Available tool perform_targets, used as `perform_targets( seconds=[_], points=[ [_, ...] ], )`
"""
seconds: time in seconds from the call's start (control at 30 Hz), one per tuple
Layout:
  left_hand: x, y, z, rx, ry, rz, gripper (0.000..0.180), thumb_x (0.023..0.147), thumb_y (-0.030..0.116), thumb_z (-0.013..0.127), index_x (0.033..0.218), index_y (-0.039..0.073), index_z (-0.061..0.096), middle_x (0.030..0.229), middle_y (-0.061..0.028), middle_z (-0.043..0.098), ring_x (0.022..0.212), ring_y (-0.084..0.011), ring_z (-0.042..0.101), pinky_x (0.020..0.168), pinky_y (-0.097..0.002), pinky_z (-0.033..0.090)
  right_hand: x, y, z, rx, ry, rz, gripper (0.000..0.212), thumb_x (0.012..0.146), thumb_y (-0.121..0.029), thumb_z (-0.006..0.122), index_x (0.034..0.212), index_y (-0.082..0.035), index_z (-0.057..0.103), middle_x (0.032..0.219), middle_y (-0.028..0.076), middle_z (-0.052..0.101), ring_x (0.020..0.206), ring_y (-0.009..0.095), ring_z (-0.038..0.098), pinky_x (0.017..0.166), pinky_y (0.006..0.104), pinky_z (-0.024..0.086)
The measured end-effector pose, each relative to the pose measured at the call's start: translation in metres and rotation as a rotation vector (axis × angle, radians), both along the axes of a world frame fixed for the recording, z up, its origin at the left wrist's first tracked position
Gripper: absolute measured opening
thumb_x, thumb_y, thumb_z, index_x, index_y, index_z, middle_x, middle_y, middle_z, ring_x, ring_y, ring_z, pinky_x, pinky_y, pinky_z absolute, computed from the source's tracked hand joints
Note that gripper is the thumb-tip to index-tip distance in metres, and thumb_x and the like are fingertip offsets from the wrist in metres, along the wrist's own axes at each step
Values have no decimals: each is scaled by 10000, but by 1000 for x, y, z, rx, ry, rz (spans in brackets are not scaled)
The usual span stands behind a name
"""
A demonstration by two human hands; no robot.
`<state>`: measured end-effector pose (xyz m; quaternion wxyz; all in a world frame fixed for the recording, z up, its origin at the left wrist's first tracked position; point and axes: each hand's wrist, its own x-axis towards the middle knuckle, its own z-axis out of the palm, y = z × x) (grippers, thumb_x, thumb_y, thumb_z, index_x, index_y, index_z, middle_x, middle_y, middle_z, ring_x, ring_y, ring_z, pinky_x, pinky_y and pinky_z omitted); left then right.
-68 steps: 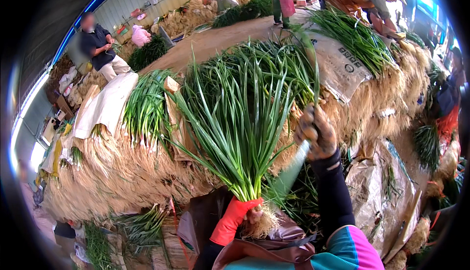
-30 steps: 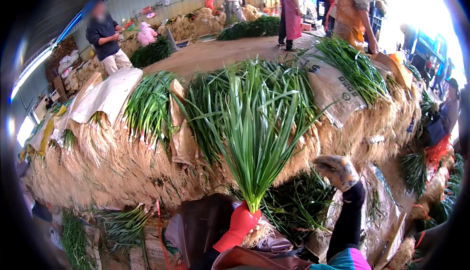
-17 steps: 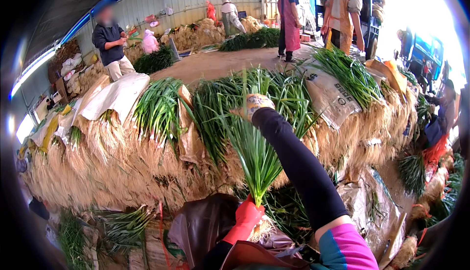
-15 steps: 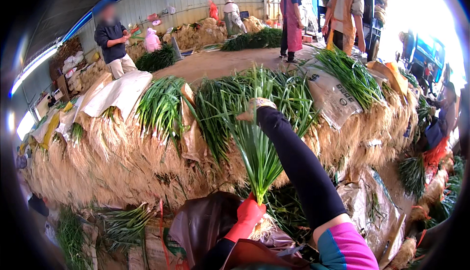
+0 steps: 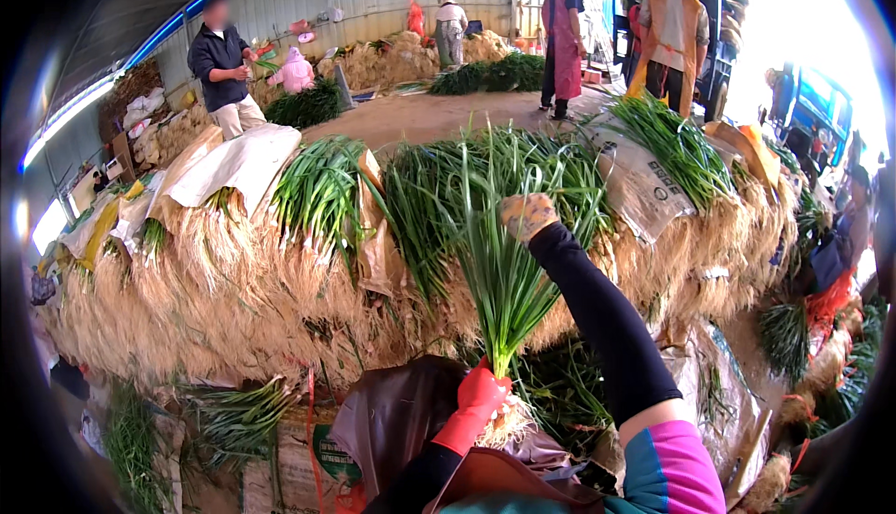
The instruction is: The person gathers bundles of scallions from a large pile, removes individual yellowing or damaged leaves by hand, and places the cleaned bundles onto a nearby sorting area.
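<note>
A bunch of green onions [image 5: 509,304] stands upright in front of me, its long leaves fanned out at the top. My left hand [image 5: 478,400], in a red rubber glove, is closed around its base, with pale roots [image 5: 507,423] hanging below the grip. My right hand [image 5: 528,216], in a patterned glove, is raised beside the upper leaves on their right side. Its fingers are curled into a fist, and whatever they may hold is hidden. Behind the bunch, a long heap of green onions [image 5: 425,192] lies with its leaves away from me.
Dry straw-coloured roots [image 5: 215,318] hang along the heap's near side. Sacks [image 5: 644,178] cover parts of it. Loose green onions [image 5: 247,416] lie at lower left, and a brown sheet [image 5: 392,421] is by my left arm. A person in a dark jacket [image 5: 219,71] and others stand beyond.
My right hand has shifted right, from across the leaves to their right side, and its fingers are now curled. The leaves have spread wider. My left hand keeps its hold on the base.
</note>
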<state>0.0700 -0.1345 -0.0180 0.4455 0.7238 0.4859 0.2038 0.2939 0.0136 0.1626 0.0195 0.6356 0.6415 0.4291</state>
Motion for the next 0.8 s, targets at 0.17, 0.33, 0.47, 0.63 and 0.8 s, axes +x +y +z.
perform_targets(
  seconds=[0.17, 0.33, 0.47, 0.63, 0.8],
  points=[
    [-12, -5, -9, -80, -52, 2, 332, 709, 195, 585, 1023, 90, 566, 792, -171, 638, 712, -314, 633, 626, -402, 495, 99, -13, 119, 382, 435, -543, 139, 812, -168, 460, 747, -142, 579, 761, 5, 595, 632, 175, 587, 517, 325, 469],
    [-30, -3, 14, -419, -409, -68, 194, 741, 96, 607, 916, 12, 591, 690, -129, 635, 566, -243, 632, 448, -327, 467, 204, -116, 156, 1068, 1056, 310, 280, 843, -295, 577, 865, -25, 646, 737, 62, 629, 694, 149, 563, 685, 263, 439],
    [-51, 3, 47, -515, -501, -170, 154, 780, 122, 629, 857, -9, 600, 614, -89, 597, 431, -148, 550, 322, -251, 366, 204, -201, 32, 395, 935, -510, 302, 872, -329, 504, 921, -67, 647, 813, 51, 582, 761, 188, 557, 644, 357, 453],
    [-88, 11, 86, -730, -632, -194, 227, 770, 169, 609, 906, -8, 651, 696, -56, 632, 424, -101, 516, 367, -218, 393, 116, -251, -64, -823, 588, -723, 415, 807, -447, 549, 1027, -104, 627, 1020, 84, 635, 979, 216, 595, 833, 364, 465],
    [-134, 25, 99, -781, -616, -233, 287, 784, 111, 579, 1025, -45, 564, 829, -134, 634, 523, -162, 554, 454, -232, 441, 2, -211, -18, -384, 869, 359, 221, 835, -186, 569, 1036, -113, 622, 990, 65, 637, 921, 235, 605, 817, 317, 486]
  ],
)
